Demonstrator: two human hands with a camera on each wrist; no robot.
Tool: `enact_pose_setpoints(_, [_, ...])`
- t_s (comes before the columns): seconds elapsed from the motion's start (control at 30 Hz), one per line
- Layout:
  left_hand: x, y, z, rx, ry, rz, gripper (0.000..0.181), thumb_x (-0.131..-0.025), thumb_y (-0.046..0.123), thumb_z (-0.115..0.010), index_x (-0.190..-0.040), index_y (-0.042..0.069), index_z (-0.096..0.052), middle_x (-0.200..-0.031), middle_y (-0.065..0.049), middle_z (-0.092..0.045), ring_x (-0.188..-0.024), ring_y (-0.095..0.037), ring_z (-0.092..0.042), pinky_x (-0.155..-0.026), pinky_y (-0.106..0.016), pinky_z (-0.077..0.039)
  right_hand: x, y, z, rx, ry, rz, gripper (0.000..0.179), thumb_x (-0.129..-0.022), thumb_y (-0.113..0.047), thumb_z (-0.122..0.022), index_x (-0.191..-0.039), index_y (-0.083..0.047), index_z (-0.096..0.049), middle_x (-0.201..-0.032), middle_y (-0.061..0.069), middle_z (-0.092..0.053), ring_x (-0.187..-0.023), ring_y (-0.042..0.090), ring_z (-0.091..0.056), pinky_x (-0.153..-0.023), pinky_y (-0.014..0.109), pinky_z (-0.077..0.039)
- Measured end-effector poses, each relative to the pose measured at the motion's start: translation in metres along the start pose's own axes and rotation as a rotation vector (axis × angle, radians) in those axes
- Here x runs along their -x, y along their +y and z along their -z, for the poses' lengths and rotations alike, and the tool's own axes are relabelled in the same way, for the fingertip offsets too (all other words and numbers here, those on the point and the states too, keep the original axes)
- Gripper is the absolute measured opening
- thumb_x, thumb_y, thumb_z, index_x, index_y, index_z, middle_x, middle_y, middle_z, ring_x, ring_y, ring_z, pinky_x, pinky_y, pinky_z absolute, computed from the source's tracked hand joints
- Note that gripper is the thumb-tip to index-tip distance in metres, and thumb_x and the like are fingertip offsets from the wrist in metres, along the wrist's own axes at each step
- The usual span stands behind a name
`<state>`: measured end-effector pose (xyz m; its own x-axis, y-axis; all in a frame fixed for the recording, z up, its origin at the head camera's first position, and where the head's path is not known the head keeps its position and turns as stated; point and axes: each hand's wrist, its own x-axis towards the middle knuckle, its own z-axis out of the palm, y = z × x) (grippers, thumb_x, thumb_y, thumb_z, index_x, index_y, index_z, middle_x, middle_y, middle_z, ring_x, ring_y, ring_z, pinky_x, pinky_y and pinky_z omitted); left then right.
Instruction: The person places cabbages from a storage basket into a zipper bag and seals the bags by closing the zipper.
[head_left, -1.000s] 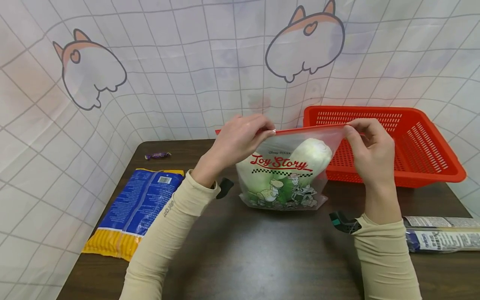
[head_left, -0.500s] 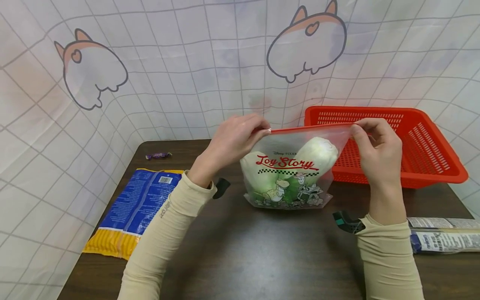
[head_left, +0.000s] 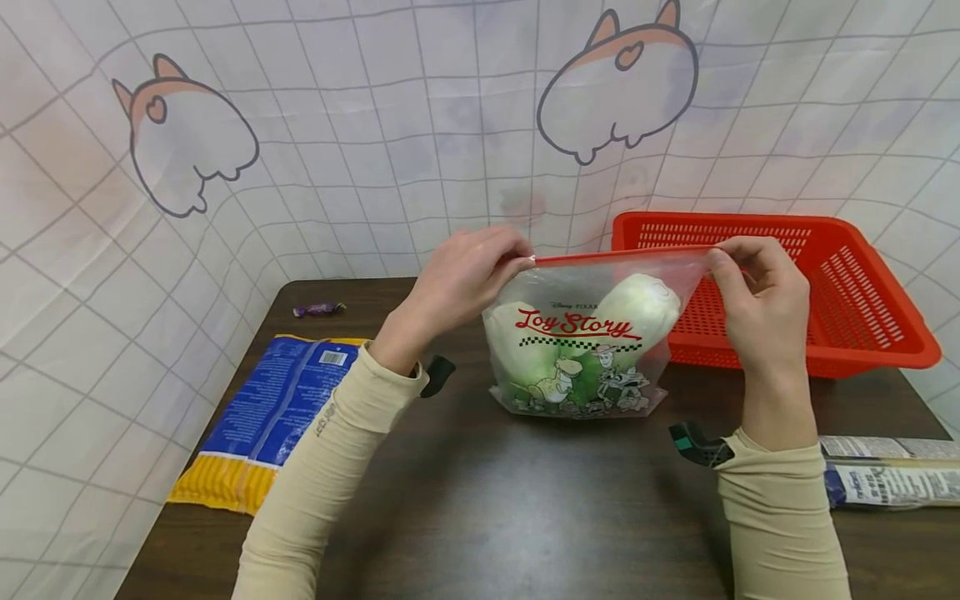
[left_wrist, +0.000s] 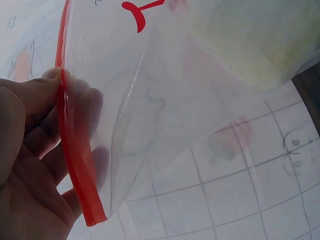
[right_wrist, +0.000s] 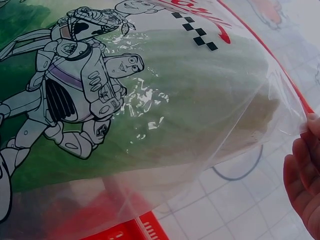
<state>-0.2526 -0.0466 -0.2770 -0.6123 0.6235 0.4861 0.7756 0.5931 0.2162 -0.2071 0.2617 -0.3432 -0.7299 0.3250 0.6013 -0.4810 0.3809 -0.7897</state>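
Observation:
A clear zip bag point(head_left: 581, 337) with red "Toy Story" print stands upright on the table, its red zip strip point(head_left: 622, 256) stretched between both hands. Inside are pale green-and-white vegetables point(head_left: 637, 300) that look like bok choy or small cabbages. My left hand point(head_left: 468, 271) pinches the strip towards its left part; in the left wrist view the thumb point(left_wrist: 42, 90) presses it against fingers seen through the plastic. At the bag's top right corner, my right hand point(head_left: 765, 300) pinches the strip between thumb and index finger.
Behind the right hand stands a red plastic basket point(head_left: 862, 350). A blue and yellow packet point(head_left: 262, 417) and a purple wrapped candy point(head_left: 319, 309) lie at left. Long packages point(head_left: 892, 483) lie at right. A grid-patterned curtain point(head_left: 375, 125) hangs behind the dark table point(head_left: 517, 517).
Both hands and the bag's top have shifted: the right hand moved right, the left hand slid a little left along the strip. The bag sits slightly further right and its strip is pulled straighter.

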Motion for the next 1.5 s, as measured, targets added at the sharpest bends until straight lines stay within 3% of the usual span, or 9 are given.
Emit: enact_pose_setpoints(1.5, [0.023, -0.017, 0.007, 0.037, 0.050, 0.036, 0.014, -0.098, 0.021, -0.061, -0.101, 0.009, -0.068, -0.095, -0.001, -0.065, -0.079, -0.013, -0.056, -0.071, -0.030, -0.046, -0.003, 0.002, 0.006, 0.016, 0.026, -0.057, 0.019, -0.095, -0.017, -0.064, -0.109, -0.005, -0.068, -0.103, 0.001, -0.064, -0.095, 0.017, -0.059, -0.085, 0.020, -0.050])
